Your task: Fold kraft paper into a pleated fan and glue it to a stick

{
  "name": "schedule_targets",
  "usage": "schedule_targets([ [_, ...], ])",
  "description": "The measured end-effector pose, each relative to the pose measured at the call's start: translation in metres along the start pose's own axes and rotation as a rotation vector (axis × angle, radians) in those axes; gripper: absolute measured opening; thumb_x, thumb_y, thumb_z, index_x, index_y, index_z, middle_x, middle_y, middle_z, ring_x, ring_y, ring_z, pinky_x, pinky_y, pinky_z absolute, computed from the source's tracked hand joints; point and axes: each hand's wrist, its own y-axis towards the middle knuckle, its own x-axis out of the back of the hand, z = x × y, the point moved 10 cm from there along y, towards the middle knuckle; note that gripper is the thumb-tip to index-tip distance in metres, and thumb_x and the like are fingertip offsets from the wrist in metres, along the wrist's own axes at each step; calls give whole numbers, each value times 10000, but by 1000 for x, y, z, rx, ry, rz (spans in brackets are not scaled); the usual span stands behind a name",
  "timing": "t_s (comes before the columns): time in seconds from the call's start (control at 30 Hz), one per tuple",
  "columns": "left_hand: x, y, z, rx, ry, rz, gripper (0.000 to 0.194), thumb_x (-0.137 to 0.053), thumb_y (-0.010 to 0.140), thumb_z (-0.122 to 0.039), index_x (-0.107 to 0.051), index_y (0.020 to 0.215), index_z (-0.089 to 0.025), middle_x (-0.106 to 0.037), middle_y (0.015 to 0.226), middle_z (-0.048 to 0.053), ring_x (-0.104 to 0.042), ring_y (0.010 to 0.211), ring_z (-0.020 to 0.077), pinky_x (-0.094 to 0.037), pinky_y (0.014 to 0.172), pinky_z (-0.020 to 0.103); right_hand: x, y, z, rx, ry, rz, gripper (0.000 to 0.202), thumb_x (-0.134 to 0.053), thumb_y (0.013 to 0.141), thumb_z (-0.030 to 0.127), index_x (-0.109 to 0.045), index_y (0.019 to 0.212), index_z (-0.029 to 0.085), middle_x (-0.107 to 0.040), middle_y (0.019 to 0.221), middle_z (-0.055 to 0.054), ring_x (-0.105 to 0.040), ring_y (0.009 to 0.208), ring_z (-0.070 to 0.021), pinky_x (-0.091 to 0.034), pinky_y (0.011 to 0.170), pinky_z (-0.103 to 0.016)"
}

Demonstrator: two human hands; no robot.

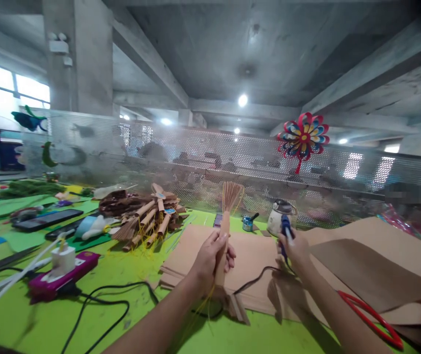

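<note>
My left hand [210, 253] is closed around the rolled handle of a small brown paper broom [231, 194]. Its fringed head points up and yellow threads hang from it. On the right, my right hand [297, 250] grips a blue hot glue gun [286, 231], held upright and apart from the broom. A black cord trails from the glue gun across the brown paper sheets [254, 255], which lie stacked under both hands. Folded strips of brown paper [238, 309] show below my left hand.
Similar paper bundles [158, 216] are heaped at left. A purple power strip [65, 275] with cords, a phone [48, 220] and a white toy [92, 227] lie further left. Behind stand a small blue jar [247, 223] and a kettle [278, 214]. Red-handled scissors [370, 317] lie at right.
</note>
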Motion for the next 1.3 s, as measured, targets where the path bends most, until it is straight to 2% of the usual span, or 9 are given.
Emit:
schedule_targets([
  [0.1,7,3,13,42,36,-33,290,-543,833,-439,-412,845,-181,-599,629,-6,-534,456,81,-353,380,148,-5,-11,4,-100,213,138,371,-601,743,480,-619,847,125,-573,561,-14,-522,470,-135,-400,432,-235],
  [0.2,11,4,27,72,85,-44,294,-548,828,-442,-403,837,-186,-596,626,-14,-530,454,80,-357,382,150,-16,-32,21,-146,445,292,421,-635,752,508,-634,939,130,-644,716,-45,-577,588,-134,-458,517,-227],
  [0.3,13,4,39,92,152,-37,301,-540,832,-455,-401,831,-188,-591,621,-18,-523,445,78,-360,388,156,-17,-52,33,-157,557,345,430,-631,766,517,-637,957,133,-674,822,-74,-614,677,-156,-506,613,-258],
  [0.43,18,5,45,90,233,-62,305,-544,825,-457,-415,808,-182,-580,602,-19,-524,448,79,-369,402,161,-17,-65,36,-171,619,373,426,-618,778,528,-633,962,144,-677,806,-73,-618,655,-164,-508,577,-267],
  [0.6,21,4,48,108,324,-124,324,-571,798,-470,-488,810,-156,-566,592,-11,-514,452,73,-393,415,164,-23,-71,35,-150,559,416,442,-583,804,537,-619,978,132,-648,759,-59,-594,613,-142,-496,560,-252],
  [0.77,17,2,48,99,380,-143,318,-607,775,-456,-508,799,-155,-554,591,-14,-508,450,72,-386,395,160,-27,-87,58,-41,489,513,414,-522,840,544,-598,942,151,-614,745,-42,-561,606,-134,-479,581,-253],
  [0.93,14,2,33,-11,482,-183,283,-584,787,-424,-490,744,-161,-536,541,-25,-470,401,69,-369,380,167,-32,-104,85,110,293,631,472,-444,858,580,-577,704,153,-591,690,-50,-551,625,-145,-470,616,-260],
  [1.13,17,1,13,-156,783,-224,262,-548,804,-428,-513,742,-176,-537,541,-29,-486,424,94,-351,416,188,-32,-109,92,332,-31,598,472,-388,884,548,-604,738,154,-605,700,-59,-550,657,-170,-436,597,-275],
  [1.3,13,-4,-6,-326,1106,-258,173,-510,840,-366,-552,806,-201,-567,627,-20,-523,539,119,-352,528,211,-33,-114,91,397,-153,563,452,-368,886,536,-600,759,169,-581,670,-42,-534,633,-176,-422,577,-276],
])
